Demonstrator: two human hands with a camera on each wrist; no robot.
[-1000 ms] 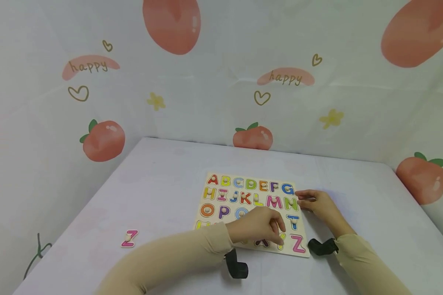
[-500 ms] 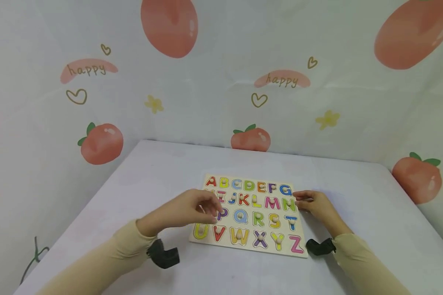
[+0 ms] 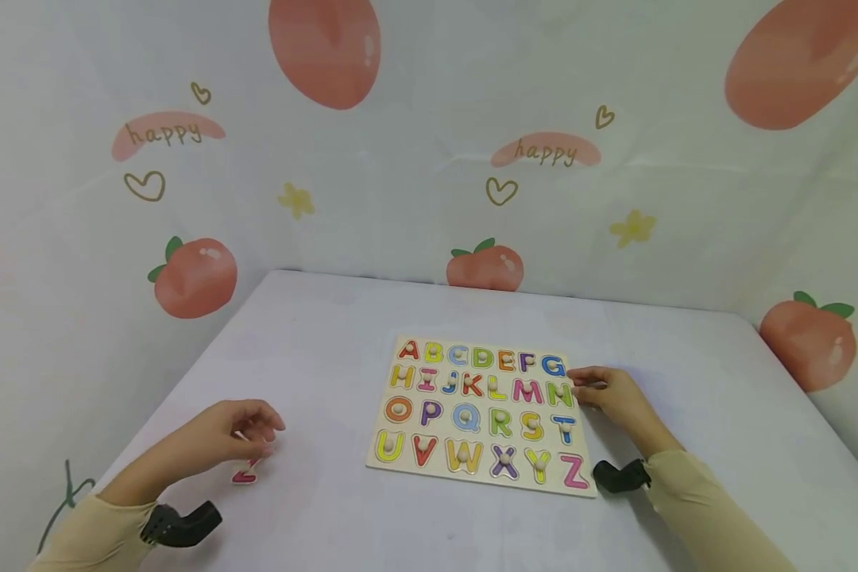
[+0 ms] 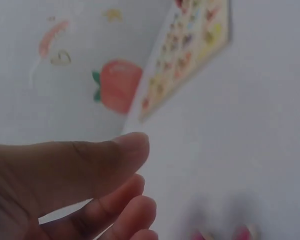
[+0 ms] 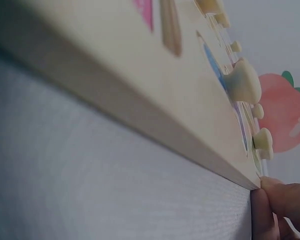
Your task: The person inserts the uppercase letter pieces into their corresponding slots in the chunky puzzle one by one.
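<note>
A pink letter Z puzzle piece (image 3: 244,477) lies on the table at the left in the head view, partly covered by my left hand (image 3: 232,433). That hand hovers over it with fingers loosely bent. In the left wrist view there is a gap between thumb (image 4: 132,150) and fingers, and pink bits of the piece (image 4: 244,233) show at the bottom edge. A wooden alphabet puzzle board (image 3: 429,473) lies mid-table, its letters bearing knobs except the flat pink Z at lower right. My right hand (image 3: 618,397) touches the board's right edge with its fingertips, near N.
The white-covered table (image 3: 343,524) runs back to a printed cloth backdrop (image 3: 400,159) with fruit and hearts. Black wrist-camera mounts (image 3: 182,526) stick out from both wrists. A green cord (image 3: 71,492) hangs at the far left.
My left hand has swung from over the board's lower right, across the board, to the Z piece at the left. My right hand has stayed at the board's edge.
</note>
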